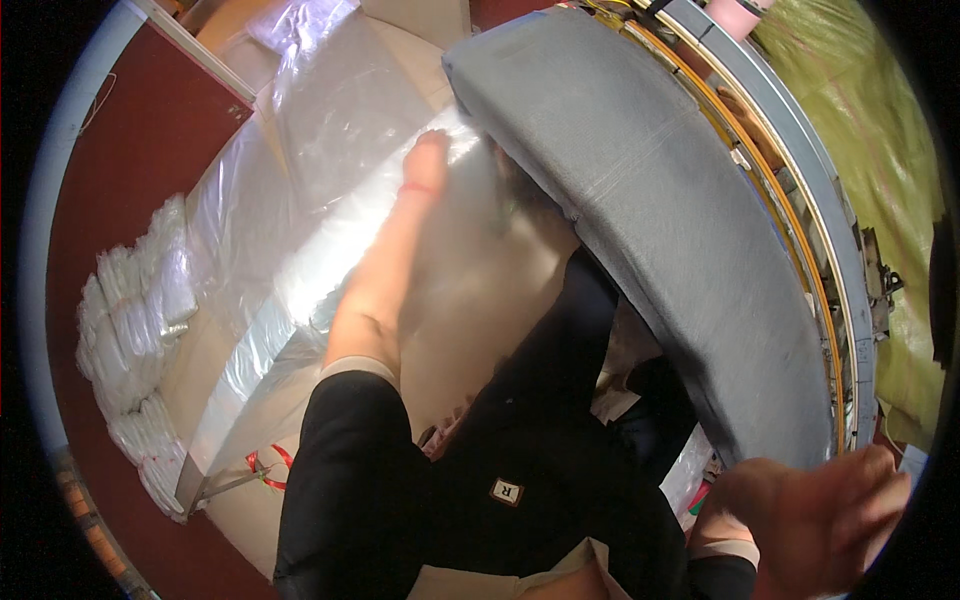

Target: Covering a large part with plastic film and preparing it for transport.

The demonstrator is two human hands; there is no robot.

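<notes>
My left arm reaches forward over a long stretch of clear plastic film [340, 235] that lies in shiny folds. At its far end my left hand [427, 160] is closed on the film, the fingertips mostly hidden. At lower right my right hand [830, 510] is raised near the near end of a long grey cloth-covered pad [640, 190]. It is smeared by motion, and nothing can be made out in it. Red-handled scissors [270, 468] lie to the left of my left upper arm.
Bundles of folded clear plastic bags [145, 310] lie at the left on a dark red surface [130, 170]. Beyond the grey pad run curved metal and orange rails [815, 290]. A green-yellow woven sheet [860, 110] hangs or lies at far right. A pink container [735, 15] stands at top right.
</notes>
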